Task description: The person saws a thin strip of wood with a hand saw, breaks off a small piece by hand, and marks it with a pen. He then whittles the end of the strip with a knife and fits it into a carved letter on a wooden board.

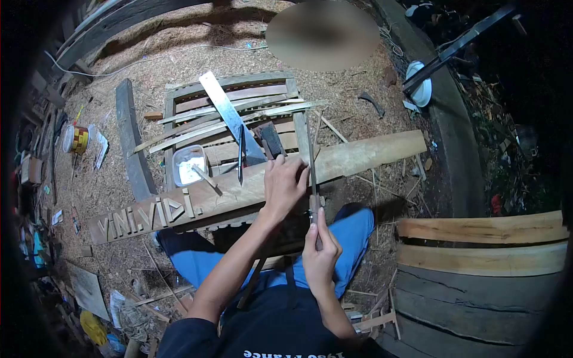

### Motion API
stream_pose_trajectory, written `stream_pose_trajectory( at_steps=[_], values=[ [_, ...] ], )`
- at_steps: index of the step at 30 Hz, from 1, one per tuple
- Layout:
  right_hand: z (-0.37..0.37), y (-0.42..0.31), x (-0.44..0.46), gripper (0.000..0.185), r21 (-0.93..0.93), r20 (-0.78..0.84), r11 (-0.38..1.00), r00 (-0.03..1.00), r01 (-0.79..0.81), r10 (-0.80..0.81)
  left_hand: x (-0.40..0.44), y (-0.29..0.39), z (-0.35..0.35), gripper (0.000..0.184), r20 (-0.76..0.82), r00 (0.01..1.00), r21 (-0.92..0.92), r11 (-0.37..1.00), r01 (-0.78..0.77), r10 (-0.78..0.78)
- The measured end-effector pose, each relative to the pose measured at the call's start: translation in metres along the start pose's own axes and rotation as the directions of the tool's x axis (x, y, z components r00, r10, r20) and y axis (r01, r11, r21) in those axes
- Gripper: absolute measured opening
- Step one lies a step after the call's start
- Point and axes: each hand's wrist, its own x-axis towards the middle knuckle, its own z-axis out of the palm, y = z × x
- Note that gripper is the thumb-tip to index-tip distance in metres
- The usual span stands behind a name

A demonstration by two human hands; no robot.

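A long wooden plank (370, 156) lies across in front of me, with raised wooden letters (149, 213) reading "VINI. VIDI." at its left end. My right hand (320, 250) is wrapped round the handle of a long, thin metal tool (313, 173), seen nearly edge-on and pointing away from me across the plank. Its exact kind is unclear. My left hand (286, 184) rests on the plank just left of the tool, fingers curled and pressed together; anything pinched there is hidden. Left of that hand are a black pen-like tool (241, 154) and a silver flat blade (222, 107).
A slatted wooden frame (233, 77) supports thin strips and a dark block (270, 140). A plastic tub (176, 167) of white stuff has a stick in it. Boards (477, 230) lie at right, a dark beam (132, 140) at left. Wood shavings cover the ground.
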Motion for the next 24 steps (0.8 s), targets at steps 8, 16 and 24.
stream_pose_trajectory(
  at_steps=[8,16,24],
  values=[
    [0.002,-0.02,0.011,0.041,-0.026,-0.002,1.0,1.0,0.009,-0.009,0.001,0.002,-0.003,0.01,0.022,0.999,0.003,1.0,0.026,-0.026],
    [-0.002,-0.014,0.008,0.039,-0.017,0.05,0.996,0.995,-0.082,0.083,0.0,0.0,-0.001,0.012,0.011,1.0,0.009,1.0,0.02,-0.02],
    [-0.003,-0.005,0.007,0.039,0.059,0.009,0.997,0.999,-0.041,0.041,-0.002,-0.001,0.003,0.012,-0.032,0.999,-0.004,1.0,0.022,-0.022]
  ],
)
